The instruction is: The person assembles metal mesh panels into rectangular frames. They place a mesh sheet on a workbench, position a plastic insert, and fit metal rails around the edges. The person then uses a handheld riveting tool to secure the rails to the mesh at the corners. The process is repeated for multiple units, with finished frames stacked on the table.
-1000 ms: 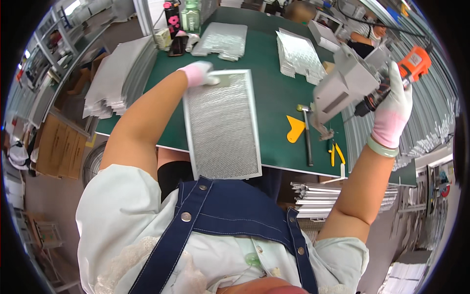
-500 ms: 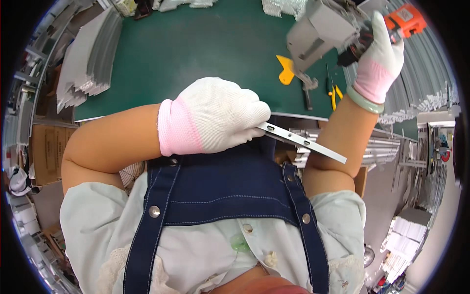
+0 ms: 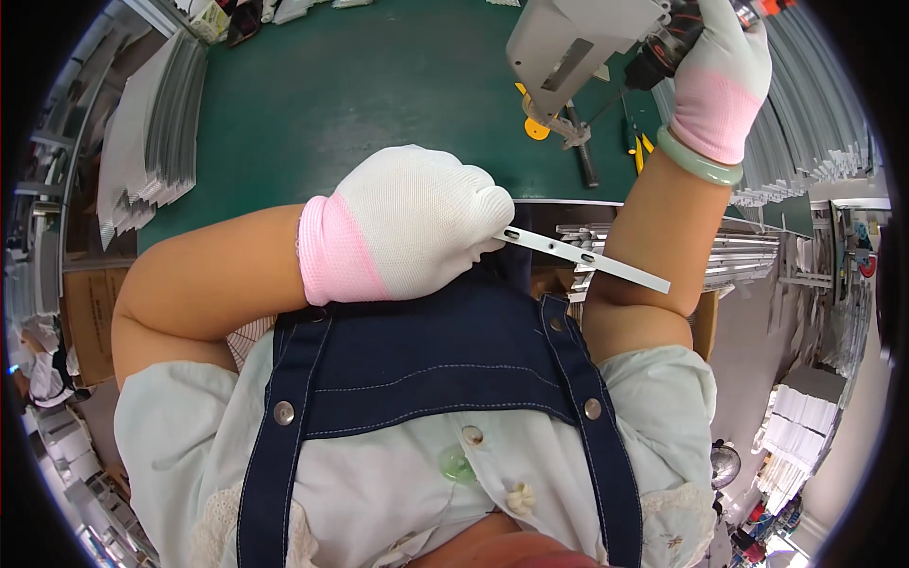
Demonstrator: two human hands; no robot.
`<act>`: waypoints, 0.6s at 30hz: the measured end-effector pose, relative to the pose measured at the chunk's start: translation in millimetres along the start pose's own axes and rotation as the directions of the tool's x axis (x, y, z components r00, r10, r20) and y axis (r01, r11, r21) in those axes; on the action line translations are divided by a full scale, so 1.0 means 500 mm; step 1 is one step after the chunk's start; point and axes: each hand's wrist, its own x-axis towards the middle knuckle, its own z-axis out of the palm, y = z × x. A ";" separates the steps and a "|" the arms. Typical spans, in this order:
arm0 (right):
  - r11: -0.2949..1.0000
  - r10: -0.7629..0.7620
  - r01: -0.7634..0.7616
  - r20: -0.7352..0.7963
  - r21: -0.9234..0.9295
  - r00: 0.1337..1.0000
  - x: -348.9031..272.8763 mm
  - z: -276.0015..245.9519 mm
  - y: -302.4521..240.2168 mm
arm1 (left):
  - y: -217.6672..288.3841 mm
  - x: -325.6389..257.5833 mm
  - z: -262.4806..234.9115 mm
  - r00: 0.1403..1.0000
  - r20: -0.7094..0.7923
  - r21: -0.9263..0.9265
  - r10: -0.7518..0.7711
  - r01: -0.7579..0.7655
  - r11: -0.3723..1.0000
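My left hand (image 3: 407, 227), in a white glove with a pink cuff, is closed around one end of a narrow white metal strip (image 3: 625, 273). The strip has slots and a small hole; it juts right in front of my apron. At the upper right my right hand (image 3: 724, 90), gloved alike, grips a black and orange power screwdriver (image 3: 666, 47), partly cut off by the frame's edge. Its thin bit slants down to the small metal end below a grey slotted housing (image 3: 559, 62). Whether the bit touches that end I cannot tell.
On the green worktable (image 3: 369, 95) lie a yellow tool (image 3: 537, 129), a dark-handled tool (image 3: 584, 156) and yellow-handled pliers (image 3: 642, 150). Stacked metal profiles (image 3: 156, 123) stand at the left, with more (image 3: 814, 104) at the right. A cardboard box (image 3: 95, 308) sits beyond my left elbow.
The whole view has shifted a little. The screwdriver has moved left and up in the picture, and its bit now shows beside the grey housing. My left hand still holds the strip.
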 end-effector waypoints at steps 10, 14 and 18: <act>0.933 -0.226 0.256 0.142 -0.253 0.964 -0.064 0.091 -0.197 | -0.027 0.030 0.002 0.997 -0.077 0.008 0.004 -0.004 1.000; 0.897 -0.313 0.373 0.255 -0.238 0.915 -0.040 0.088 -0.285 | -0.043 0.069 -0.015 0.996 -0.059 0.088 -0.072 0.077 0.993; 0.881 -0.326 0.411 0.331 -0.233 0.886 -0.029 0.102 -0.313 | -0.040 0.090 -0.017 0.990 0.015 0.152 -0.138 0.134 0.979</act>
